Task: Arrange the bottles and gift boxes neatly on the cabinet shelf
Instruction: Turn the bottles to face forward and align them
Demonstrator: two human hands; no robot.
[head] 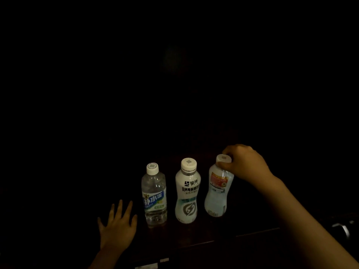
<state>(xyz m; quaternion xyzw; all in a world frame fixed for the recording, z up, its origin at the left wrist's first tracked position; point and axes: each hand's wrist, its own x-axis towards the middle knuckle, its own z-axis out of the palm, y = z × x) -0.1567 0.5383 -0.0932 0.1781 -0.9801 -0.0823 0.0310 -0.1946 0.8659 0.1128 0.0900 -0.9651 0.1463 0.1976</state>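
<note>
Three bottles with white caps stand in a row on a dark shelf (223, 232). On the left is a clear bottle (154, 197) with a blue and green label. A white bottle (187, 193) with a grey lightning mark stands in the middle. The right bottle (217, 191) is pale with a red label and leans slightly. My right hand (244, 162) grips its neck and cap from the right. My left hand (118, 224) rests flat on the shelf with fingers spread, just left of the clear bottle. No gift boxes are visible in the dark.
The scene is very dark; the back and sides of the cabinet cannot be made out. The shelf's front edge (252, 232) runs below the bottles. A faint metal object (342, 228) shows at the far right.
</note>
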